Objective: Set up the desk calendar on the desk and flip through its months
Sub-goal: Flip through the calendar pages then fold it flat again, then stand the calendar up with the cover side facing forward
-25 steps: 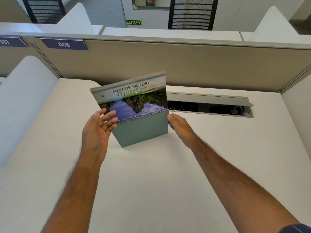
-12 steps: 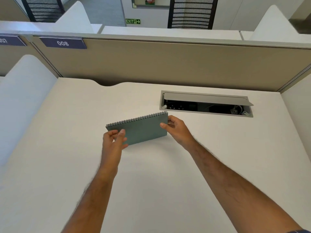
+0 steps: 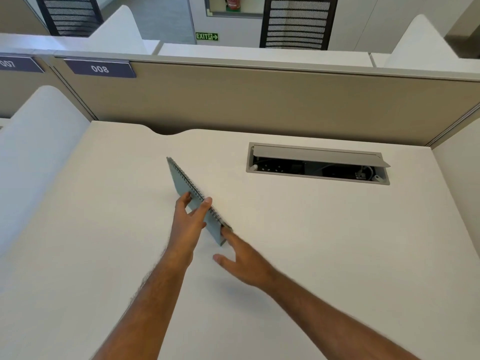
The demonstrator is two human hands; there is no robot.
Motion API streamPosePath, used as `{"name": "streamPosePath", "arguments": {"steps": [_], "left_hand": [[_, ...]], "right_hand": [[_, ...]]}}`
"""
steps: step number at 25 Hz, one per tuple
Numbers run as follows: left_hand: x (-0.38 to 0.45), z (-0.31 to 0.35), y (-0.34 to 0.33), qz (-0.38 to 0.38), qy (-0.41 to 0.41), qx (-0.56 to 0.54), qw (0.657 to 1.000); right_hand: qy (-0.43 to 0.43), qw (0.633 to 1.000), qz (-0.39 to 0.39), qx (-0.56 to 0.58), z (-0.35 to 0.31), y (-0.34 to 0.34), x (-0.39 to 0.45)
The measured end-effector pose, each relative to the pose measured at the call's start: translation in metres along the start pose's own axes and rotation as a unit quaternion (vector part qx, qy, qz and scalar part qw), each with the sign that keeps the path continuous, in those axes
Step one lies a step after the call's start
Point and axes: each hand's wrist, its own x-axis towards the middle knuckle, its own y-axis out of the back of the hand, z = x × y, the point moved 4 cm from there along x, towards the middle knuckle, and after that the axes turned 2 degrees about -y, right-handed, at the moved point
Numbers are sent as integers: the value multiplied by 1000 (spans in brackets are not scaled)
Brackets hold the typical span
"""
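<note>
Grey-green, 1 calendar [image 3: 181,183] gripped by 2 hands.

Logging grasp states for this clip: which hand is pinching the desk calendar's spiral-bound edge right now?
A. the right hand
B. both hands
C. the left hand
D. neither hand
C: the left hand pinches the desk calendar at its spiral binding, thumb on the wire side and fingers on the grey cover, while the right hand lies open with only fingertips near the calendar's lower corner.
</note>
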Motion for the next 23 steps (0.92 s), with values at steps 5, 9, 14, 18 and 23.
{"name": "streamPosePath", "arguments": {"steps": [5, 9, 14, 18, 23], "left_hand": [[18, 15, 20, -63, -72, 138, 986], [32, 27, 30, -141, -138, 204, 959], [61, 40, 36, -177, -185, 280, 925], [74, 53, 30, -165, -233, 325, 902], [77, 53, 31, -122, -310, 318, 888]], "right_hand": [[-2, 970, -160, -184, -12, -28, -3], [-37, 971, -163, -169, -8, -6, 3], [-83, 991, 96, 30, 5, 81, 45], [-89, 978, 182, 37, 3, 129, 77], [-70, 984, 164, 27, 5, 130, 90]]}}
